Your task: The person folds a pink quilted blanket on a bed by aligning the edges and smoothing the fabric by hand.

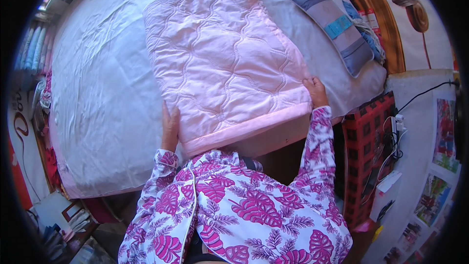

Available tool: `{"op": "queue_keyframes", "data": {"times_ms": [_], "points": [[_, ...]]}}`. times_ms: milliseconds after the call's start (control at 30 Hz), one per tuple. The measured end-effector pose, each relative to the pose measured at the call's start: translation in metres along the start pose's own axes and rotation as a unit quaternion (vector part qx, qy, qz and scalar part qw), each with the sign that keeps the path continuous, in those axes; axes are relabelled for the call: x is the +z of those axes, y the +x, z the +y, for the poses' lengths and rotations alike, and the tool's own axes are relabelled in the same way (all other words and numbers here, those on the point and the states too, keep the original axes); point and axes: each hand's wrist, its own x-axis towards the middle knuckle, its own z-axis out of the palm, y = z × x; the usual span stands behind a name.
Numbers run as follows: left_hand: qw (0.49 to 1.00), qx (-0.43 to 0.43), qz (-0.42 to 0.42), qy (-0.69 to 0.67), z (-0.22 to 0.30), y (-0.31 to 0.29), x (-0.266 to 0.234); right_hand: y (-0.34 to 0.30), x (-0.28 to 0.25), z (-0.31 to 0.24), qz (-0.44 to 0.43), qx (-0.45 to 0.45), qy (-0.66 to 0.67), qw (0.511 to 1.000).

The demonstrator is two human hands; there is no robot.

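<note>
A folded pink quilt (220, 54) with wavy stitched lines lies on a white-covered bed. Its plain border (244, 129) runs along the near edge, close to my body. My left hand (170, 124) rests against the quilt's near left side, fingers stretched out along the edge. At the near right corner, my right hand (316, 92) has its fingers bent around the quilt's edge. The undersides of both hands are hidden.
A grey-blue pillow (332, 24) with a light blue band lies to the right, with blue fabric (366, 36) beside it. White sheet (102, 93) spreads left. Red-and-black checked cloth (364, 151), a power strip (396, 127) and cables are at the right wall. Folded fabrics (35, 44) are stacked far left.
</note>
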Motion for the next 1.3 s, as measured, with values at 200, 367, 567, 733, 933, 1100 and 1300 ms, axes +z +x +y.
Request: {"op": "queue_keyframes", "data": {"times_ms": [200,367,567,733,933,1100,1300], "points": [[1.0,-0.006,-0.024,-0.003,0.01,-0.003,0.008,0.021,-0.032,0.098,0.03,0.02,-0.074,0.997],[0.997,-0.042,-0.042,-0.057,0.002,-0.015,-0.013,-0.004,-0.023,0.049,-0.135,0.063,-0.031,0.988],[0.989,-0.082,-0.081,-0.095,-0.012,-0.016,-0.018,-0.009,-0.041,0.054,-0.103,0.09,-0.108,0.985],[0.981,-0.154,-0.078,-0.089,-0.021,-0.031,-0.022,0.002,-0.03,0.045,-0.037,0.037,-0.171,0.984],[0.971,-0.164,-0.097,-0.145,-0.029,-0.047,-0.017,0.023,-0.025,0.052,-0.108,0.064,-0.015,0.992],[0.972,-0.184,-0.076,-0.121,-0.026,-0.034,-0.019,0.032,-0.027,0.058,-0.167,0.143,-0.005,0.976],[0.915,0.209,-0.084,0.334,0.037,0.016,-0.155,-0.022,0.065,0.033,-0.258,0.206,0.233,0.915]]}}
